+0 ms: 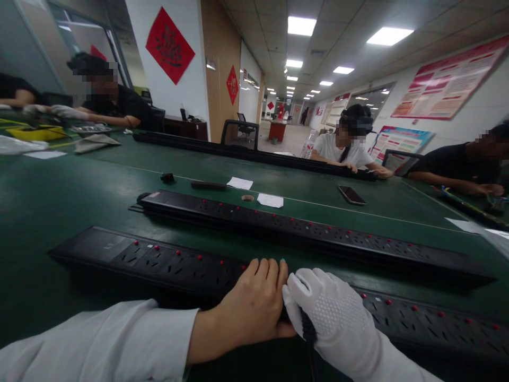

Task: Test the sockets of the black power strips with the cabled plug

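Observation:
A long black power strip (170, 268) with red dots along its sockets lies across the table in front of me. My left hand (258, 297), bare, is wrapped over the strip's middle, fingers on the far side and thumb on the near side. Just right of it, my right hand (332, 307) wears a white dotted glove and is closed around a black corded thing (308, 328). Its cord hangs down toward me. The glove hides the front end, so its kind does not show. The fingertips of both hands nearly meet over the strip.
Behind lies a second black power strip (270, 220). Farther back are a phone (351, 194), a paper slip (270, 200), a dark bar (209, 185) and a long black rail (238, 152). Several people sit around the green table (99, 178), one person (344, 140) touching the rail.

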The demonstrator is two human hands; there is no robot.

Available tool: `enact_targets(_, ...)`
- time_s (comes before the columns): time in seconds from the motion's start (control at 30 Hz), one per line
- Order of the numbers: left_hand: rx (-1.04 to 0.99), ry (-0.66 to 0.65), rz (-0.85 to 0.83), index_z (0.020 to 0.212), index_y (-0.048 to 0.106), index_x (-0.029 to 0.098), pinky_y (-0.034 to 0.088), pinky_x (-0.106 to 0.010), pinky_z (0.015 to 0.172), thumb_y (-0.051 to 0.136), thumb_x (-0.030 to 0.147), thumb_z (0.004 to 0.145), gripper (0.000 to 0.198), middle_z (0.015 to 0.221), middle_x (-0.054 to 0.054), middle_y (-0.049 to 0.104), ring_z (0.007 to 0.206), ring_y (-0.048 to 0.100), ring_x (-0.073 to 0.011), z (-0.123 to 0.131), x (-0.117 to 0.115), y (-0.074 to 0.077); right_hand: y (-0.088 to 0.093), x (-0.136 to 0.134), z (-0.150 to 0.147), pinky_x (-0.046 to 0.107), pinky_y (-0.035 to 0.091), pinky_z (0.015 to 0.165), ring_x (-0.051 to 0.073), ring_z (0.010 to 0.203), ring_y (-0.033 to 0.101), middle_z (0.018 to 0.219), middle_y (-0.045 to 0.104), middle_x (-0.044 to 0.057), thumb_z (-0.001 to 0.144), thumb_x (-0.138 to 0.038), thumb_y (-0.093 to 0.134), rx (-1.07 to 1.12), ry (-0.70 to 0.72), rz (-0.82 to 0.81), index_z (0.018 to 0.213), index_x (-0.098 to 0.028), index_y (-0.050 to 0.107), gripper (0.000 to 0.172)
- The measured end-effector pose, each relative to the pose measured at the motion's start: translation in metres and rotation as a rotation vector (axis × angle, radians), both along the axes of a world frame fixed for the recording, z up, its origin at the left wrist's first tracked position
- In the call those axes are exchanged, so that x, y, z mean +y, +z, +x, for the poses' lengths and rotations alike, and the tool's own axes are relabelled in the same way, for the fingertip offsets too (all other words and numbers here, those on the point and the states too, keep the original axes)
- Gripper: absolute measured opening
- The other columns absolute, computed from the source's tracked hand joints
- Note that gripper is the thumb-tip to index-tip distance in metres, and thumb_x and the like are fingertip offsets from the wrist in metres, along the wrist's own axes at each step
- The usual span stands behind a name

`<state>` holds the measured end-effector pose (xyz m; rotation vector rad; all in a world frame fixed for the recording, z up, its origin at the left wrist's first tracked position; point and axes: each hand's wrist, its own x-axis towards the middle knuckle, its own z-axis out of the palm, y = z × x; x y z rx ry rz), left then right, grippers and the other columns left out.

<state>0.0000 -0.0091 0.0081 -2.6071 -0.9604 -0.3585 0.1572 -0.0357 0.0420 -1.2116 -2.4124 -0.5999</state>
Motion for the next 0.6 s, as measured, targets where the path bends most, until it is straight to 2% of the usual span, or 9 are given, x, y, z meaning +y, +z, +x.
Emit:
enact_targets(0.1, 0.004, 0.008, -0.022, 0.123, 0.044, -0.002, 0.043, -0.042, 0.076, 0.031, 0.064, 0.082, 0.079, 0.108, -0.021, 0.056, 0.094, 0.054, -0.0312, 0.0, -0.001, 0.002, -0.001, 0.004, 0.001, 0.028, 0.029, 0.054, 0.014, 0.058, 0.046, 0.068, 0.054, 0.002, 0.081, -0.021, 0.037, -0.053, -0.001, -0.086, 0.073, -0.021, 0.055, 0.02)
enact_targets(0.23, -0.019, 0.012, 0.032, 0.125, 0.042, -0.003, 0.042, -0.043, 0.082, 0.026, 0.069, 0.081, 0.085, 0.114, -0.022, 0.054, 0.101, 0.052, -0.0325, 0.0, -0.003, -0.001, -0.001, 0.006, 0.008, 0.028, 0.027, 0.055, 0.013, 0.059, 0.045, 0.069, 0.054, 0.001, 0.083, -0.024, 0.04, -0.059, 0.014, -0.136, 0.074, -0.022, 0.055, 0.018)
enact_targets(0.37, -0.073, 0.001, 0.111, 0.125, 0.042, -0.002, 0.039, -0.044, 0.088, 0.019, 0.07, 0.082, 0.087, 0.117, -0.023, 0.053, 0.106, 0.05, -0.0334, 0.0, -0.006, -0.007, 0.003, 0.004, 0.025, 0.026, 0.032, 0.056, 0.012, 0.059, 0.048, 0.068, 0.055, 0.001, 0.084, -0.025, 0.041, 0.003, 0.032, -0.153, 0.075, -0.021, 0.057, 0.019)
enact_targets(0.6, -0.065, -0.113, 0.113, 0.129, 0.038, 0.002, 0.041, -0.042, 0.086, 0.025, 0.064, 0.085, 0.077, 0.119, -0.02, 0.054, 0.109, 0.051, -0.0316, 0.002, -0.007, -0.008, 0.004, -0.005, 0.065, 0.025, 0.043, 0.062, 0.013, 0.067, 0.057, 0.075, 0.062, 0.003, 0.083, -0.022, 0.047, 0.076, 0.101, -0.067, 0.089, -0.018, 0.06, 0.016)
